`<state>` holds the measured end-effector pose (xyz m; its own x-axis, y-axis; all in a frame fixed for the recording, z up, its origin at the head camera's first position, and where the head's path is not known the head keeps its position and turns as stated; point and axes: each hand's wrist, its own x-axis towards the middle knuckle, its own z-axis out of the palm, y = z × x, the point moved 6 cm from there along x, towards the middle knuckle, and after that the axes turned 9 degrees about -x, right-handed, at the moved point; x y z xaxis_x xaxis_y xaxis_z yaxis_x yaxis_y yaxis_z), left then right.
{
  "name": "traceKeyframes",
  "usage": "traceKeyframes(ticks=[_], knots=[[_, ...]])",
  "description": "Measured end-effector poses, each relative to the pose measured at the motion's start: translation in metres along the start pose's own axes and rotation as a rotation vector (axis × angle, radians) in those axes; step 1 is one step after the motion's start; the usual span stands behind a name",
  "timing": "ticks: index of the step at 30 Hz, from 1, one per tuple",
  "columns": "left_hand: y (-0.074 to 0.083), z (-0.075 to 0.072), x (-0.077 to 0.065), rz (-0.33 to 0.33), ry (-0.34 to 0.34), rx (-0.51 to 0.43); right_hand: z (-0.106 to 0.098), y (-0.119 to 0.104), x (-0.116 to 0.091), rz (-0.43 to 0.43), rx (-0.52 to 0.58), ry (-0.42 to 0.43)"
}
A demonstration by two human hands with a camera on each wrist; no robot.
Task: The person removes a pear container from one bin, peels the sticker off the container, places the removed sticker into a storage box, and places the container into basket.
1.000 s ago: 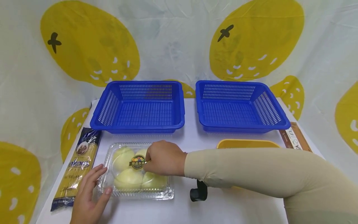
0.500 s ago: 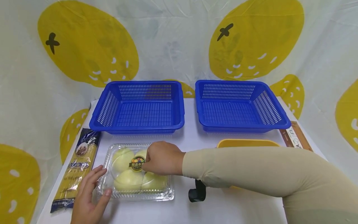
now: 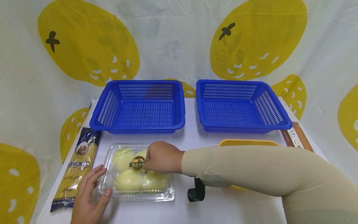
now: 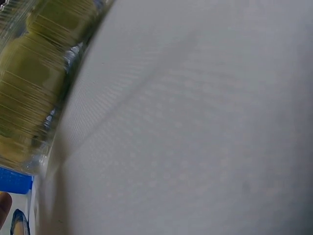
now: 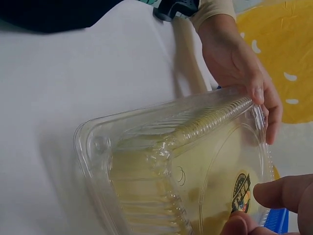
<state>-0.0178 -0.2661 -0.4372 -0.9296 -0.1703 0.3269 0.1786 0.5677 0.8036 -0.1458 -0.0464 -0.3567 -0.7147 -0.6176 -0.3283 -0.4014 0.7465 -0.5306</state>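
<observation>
A clear plastic clamshell box of pale yellow-green round fruit lies on the white table. My left hand steadies its near left corner, thumb at the front and fairly straight fingers along the left side. On the lid is a round black-and-gold sticker with a banner. My right hand, fingers curled, pinches the sticker at its right end. In the right wrist view, the thumb and a finger bracket the sticker's edge. The left wrist view shows the box's ribbed side.
Two blue slotted baskets stand behind. A spaghetti packet lies at the left. At the right are a yellow container, partly hidden by my right sleeve, and a brown-and-white packet. A black object shows below that sleeve.
Almost nothing differs. The right hand and forearm have shifted very slightly left while the fingers stay at the sticker; the left hand and the box stay where they are.
</observation>
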Motion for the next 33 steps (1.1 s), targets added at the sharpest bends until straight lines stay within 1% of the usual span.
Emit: traceKeyframes(ticks=[6,11,16,20,24,27,29,33], knots=[[0.0021,-0.0010,0.0004,0.006,0.002,0.001,0.0010,0.0014,0.0018,0.008,0.072,-0.012],[0.0036,-0.0018,0.0006,0.002,0.004,0.001,0.0012,0.0005,0.0033,0.006,0.092,-0.018],[0.0009,-0.0021,0.0001,-0.006,0.001,0.000,0.0013,0.0001,0.0052,0.019,0.111,-0.032],[-0.0017,-0.0022,-0.0009,-0.012,0.001,-0.001,0.0030,0.0006,0.0063,0.030,0.147,-0.047],[-0.0014,-0.0030,-0.0015,0.003,0.000,-0.001,0.0054,0.0002,0.0072,0.037,0.204,-0.063],[-0.0010,-0.0039,-0.0006,0.022,-0.013,-0.008,0.0068,-0.0017,0.0069,0.035,0.226,-0.068],[-0.0010,-0.0040,0.0001,0.026,-0.028,-0.010,0.0068,-0.0029,0.0060,0.032,0.213,-0.060],[-0.0013,-0.0036,0.0017,0.050,-0.056,-0.013,0.0035,-0.0055,0.0044,0.006,0.139,-0.014]])
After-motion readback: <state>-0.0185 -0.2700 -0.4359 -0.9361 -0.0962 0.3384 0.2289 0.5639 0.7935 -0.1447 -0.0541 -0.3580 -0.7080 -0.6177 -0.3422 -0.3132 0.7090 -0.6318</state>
